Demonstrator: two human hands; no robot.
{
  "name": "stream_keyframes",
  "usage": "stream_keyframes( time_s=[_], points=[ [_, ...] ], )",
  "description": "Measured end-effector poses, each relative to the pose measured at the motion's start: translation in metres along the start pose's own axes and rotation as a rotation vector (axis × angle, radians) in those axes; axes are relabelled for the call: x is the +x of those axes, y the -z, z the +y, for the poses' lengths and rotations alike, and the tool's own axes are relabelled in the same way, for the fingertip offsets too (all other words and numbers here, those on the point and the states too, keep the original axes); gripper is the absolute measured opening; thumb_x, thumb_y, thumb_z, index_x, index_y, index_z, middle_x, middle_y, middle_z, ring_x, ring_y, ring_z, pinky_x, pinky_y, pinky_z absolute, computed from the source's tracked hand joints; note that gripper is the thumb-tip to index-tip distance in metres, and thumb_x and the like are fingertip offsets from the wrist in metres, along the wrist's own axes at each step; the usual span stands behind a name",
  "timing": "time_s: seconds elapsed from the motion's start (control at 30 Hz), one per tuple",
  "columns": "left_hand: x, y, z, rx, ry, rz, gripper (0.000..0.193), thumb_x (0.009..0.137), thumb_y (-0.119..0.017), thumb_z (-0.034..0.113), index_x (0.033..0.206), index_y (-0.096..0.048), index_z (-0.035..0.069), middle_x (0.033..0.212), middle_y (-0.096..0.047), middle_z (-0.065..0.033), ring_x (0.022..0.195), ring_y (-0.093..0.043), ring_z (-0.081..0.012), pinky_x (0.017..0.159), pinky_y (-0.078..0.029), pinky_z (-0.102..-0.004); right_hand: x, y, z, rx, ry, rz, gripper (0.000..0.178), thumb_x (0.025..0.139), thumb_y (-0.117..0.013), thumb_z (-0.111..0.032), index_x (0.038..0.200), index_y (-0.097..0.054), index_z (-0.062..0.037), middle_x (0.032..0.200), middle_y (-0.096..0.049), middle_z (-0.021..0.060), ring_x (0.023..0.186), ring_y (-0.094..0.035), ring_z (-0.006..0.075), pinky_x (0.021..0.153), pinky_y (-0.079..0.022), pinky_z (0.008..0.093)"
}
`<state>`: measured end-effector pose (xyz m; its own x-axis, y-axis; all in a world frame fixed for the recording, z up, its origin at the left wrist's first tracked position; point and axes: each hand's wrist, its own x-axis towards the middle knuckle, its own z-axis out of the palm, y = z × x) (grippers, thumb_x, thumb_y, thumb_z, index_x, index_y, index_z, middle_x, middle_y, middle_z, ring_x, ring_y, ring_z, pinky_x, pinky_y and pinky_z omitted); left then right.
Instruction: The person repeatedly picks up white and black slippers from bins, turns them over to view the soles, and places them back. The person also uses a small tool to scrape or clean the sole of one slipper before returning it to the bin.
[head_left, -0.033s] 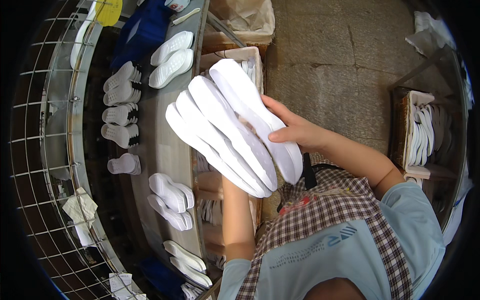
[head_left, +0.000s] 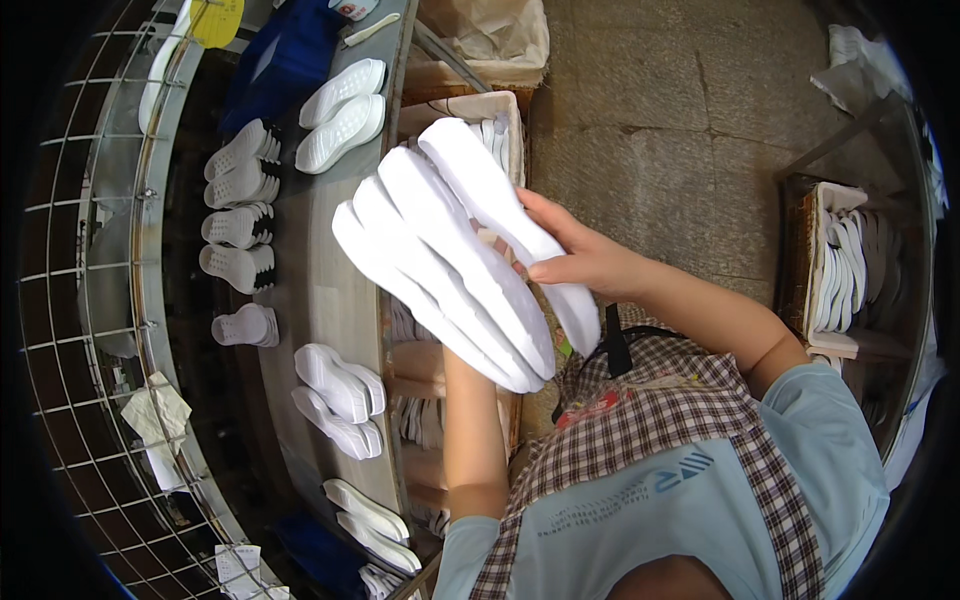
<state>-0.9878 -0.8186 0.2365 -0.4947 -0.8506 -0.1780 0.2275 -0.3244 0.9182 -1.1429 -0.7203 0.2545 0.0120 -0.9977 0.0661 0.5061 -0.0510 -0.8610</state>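
Several white shoe soles are fanned out in front of me. My right hand grips the rightmost sole, thumb on the near face and fingers behind it. The other soles lean side by side, toes toward the upper left. My left forearm reaches up beneath them. Most of that hand is hidden behind the soles it supports; a bit of skin shows in the gap beside the right-hand sole.
A grey bench on my left carries pairs of white soles and stacked soles. Beyond it stands a wire grid. Lined baskets sit beside the bench; another basket of soles stands at right.
The right-hand sole has turned more edge-on, shifting slightly left with my right hand. The other soles have also tilted a little, showing more of their side walls.
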Motion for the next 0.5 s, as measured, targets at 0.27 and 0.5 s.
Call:
stream_keyframes(
  time_s=[0.27, 0.5],
  points=[
    [-0.013, 0.008, -0.02, -0.429, 0.274, -0.115, 0.048, 0.096, -0.04, 0.032, 0.132, -0.037, 0.0, 0.124, -0.051, -0.0155, 0.109, -0.054, -0.0278, 0.09, -0.049, -0.0376, 0.001, -0.011, 0.008, 0.012, -0.16, 0.223, 0.084, 0.087, -0.058, -0.036, 0.146, -0.007, -0.0046, 0.147, -0.019, 0.0211, 0.134, -0.025, 0.0301, 0.107, -0.026, 0.0419],
    [-0.014, 0.021, -0.045, -0.687, 0.542, -0.118, 0.052, 0.094, -0.044, 0.039, 0.128, -0.044, 0.0, 0.122, -0.056, -0.0143, 0.108, -0.057, -0.0284, 0.09, -0.05, -0.0426, 0.0, -0.016, -0.013, 0.199, -0.489, 0.353, 0.081, 0.085, -0.059, -0.038, 0.145, -0.012, -0.0091, 0.141, -0.032, 0.0181, 0.127, -0.037, 0.0294, 0.099, -0.035, 0.0484]
  ],
)
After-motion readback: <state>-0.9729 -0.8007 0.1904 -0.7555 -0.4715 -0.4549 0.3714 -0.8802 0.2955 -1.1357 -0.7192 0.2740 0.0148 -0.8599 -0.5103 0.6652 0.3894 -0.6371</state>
